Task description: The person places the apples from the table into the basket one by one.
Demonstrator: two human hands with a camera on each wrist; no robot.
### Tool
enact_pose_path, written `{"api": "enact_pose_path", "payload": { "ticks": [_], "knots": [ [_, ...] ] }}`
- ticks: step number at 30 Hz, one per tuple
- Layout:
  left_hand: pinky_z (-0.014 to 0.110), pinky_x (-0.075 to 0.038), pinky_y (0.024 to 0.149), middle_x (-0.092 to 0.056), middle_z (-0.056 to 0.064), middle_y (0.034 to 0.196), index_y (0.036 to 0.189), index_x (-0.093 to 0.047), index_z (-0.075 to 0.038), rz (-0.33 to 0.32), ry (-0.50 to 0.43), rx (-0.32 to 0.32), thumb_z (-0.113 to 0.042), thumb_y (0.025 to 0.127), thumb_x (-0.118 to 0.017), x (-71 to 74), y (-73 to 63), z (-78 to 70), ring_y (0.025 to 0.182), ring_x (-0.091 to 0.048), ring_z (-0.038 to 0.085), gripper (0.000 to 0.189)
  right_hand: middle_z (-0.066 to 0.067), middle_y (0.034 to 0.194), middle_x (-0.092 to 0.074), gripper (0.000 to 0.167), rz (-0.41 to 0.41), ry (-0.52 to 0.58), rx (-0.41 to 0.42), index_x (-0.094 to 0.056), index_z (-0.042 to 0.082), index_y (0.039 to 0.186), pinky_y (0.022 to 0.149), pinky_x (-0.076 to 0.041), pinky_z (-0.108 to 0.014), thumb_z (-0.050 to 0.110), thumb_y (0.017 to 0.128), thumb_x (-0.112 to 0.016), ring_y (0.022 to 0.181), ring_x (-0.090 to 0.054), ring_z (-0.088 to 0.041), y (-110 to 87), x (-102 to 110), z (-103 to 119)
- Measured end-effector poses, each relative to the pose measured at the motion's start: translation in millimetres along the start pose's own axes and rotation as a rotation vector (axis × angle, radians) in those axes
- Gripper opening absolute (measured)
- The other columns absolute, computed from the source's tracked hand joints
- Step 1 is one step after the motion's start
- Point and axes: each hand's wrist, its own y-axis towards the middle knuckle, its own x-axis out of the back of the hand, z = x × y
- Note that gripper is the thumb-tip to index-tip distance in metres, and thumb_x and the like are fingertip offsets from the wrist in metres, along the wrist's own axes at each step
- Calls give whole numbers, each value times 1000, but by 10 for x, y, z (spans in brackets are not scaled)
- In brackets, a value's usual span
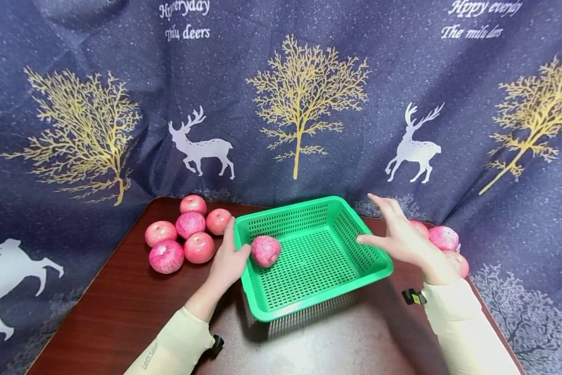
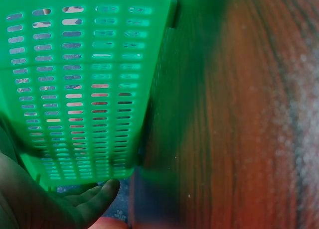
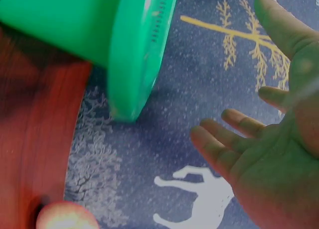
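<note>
A: Biggest thing was the navy backdrop (image 1: 337, 31), right? Golden trees (image 1: 298, 130) and white deer (image 1: 208, 149) all over it.

B: Yeah, plus some white lettering (image 1: 197, 33) up top. Then the reddish-brown bench (image 1: 121, 302) in front, with a pale glare patch toward the person's side.

A: Green basket (image 1: 325, 293) came next. I had the thing mid-bench, holes all over, turned a little so its right end sat farther back.

B: Same. Couldn't tell if the whole base was down flat tbh. Cream sleeves (image 1: 454, 312) reached in from both sides.

A: And the hands?

B: Left hand (image 1: 226, 263) had the basket by its left end, thumb over the rim, fingers along the outside. Right hand (image 1: 402, 239) was spread wide beside the other end, palm empty, and the right wrist view showed a gap between it and the plastic.

A: I counted six pinkish-red apples (image 1: 190, 224) bunched on the bench left of the basket.

B: Yep. At least three more sat near the right edge, partly behind the right hand and forearm.

A: Plus the single apple (image 1: 264, 251) inside the basket?

B: Left end, just beside the left thumb. Couldn't tell if they touched. Smallest bit I spotted was a black gadget (image 1: 216, 346) by the left cuff lol.
</note>
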Motion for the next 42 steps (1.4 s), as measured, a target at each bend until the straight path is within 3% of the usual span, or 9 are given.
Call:
{"api": "enact_pose_path", "payload": {
  "ticks": [6,11,15,19,24,27,32,37,42],
  "knots": [
    [64,-44,117,-42,29,171,179,-15,-12,12,-5,29,-19,105,-61,47,-73,-136,140,-59,48,88,-30,166,-35,114,-23,-52,-67,-26,11,177,111,-44,-72,43,91,-94,140,-52,-52,-101,90,-81],
    [64,-48,112,-45,31,168,180,-17,-16,-11,-20,1,-21,101,-63,-9,4,30,134,-62,49,91,-30,159,-40,109,-87,-26,-39,-30,4,174,90,-50,-31,30,91,-96,102,-57,-34,-174,102,-207],
    [57,-53,103,-51,31,163,179,-20,-20,-48,14,-47,-27,101,-64,-125,135,336,124,-67,45,90,-29,159,-42,105,-132,8,-40,-33,5,173,106,-41,-26,25,90,-96,124,-52,-37,-234,106,-293],
    [58,-53,103,-52,30,163,180,-20,-21,-50,11,-35,-28,102,-64,-127,134,319,126,-66,44,90,-31,156,-45,106,-179,34,-53,-35,4,173,116,-35,-35,20,88,-96,143,-43,-45,-292,121,-379],
    [63,-50,107,-51,28,165,179,-21,-19,-37,1,1,-25,101,-64,-52,51,101,130,-65,45,90,-32,155,-44,105,-214,71,-135,-32,5,174,94,-35,-3,23,91,-94,129,-59,-48,-402,167,-467],
    [63,-50,107,-51,30,164,179,-21,-18,-35,17,-4,-24,101,-63,-63,73,146,129,-65,47,89,-32,157,-44,103,-232,51,-183,-32,6,174,98,-38,-8,29,94,-93,127,-62,-49,-467,196,-509],
    [62,-51,107,-52,28,164,180,-19,-22,-47,18,-15,-29,101,-65,-102,134,285,129,-66,45,91,-33,153,-49,98,-277,15,-187,-36,3,172,118,-36,-42,29,94,-91,139,-50,-53,-528,219,-589],
    [63,-49,109,-49,32,164,180,-19,-19,-25,-8,-1,-24,101,-64,-33,56,123,130,-64,48,90,-34,148,-48,96,-312,50,-211,-35,1,171,103,-33,-9,26,96,-89,132,-53,-52,-598,216,-682],
    [63,-49,109,-50,32,164,180,-19,-19,-18,-3,7,-24,102,-62,8,-17,-13,129,-64,49,89,-36,148,-48,92,-348,64,-254,-34,-2,171,94,-32,-2,25,99,-85,127,-56,-55,-663,204,-770]
  ]
}}
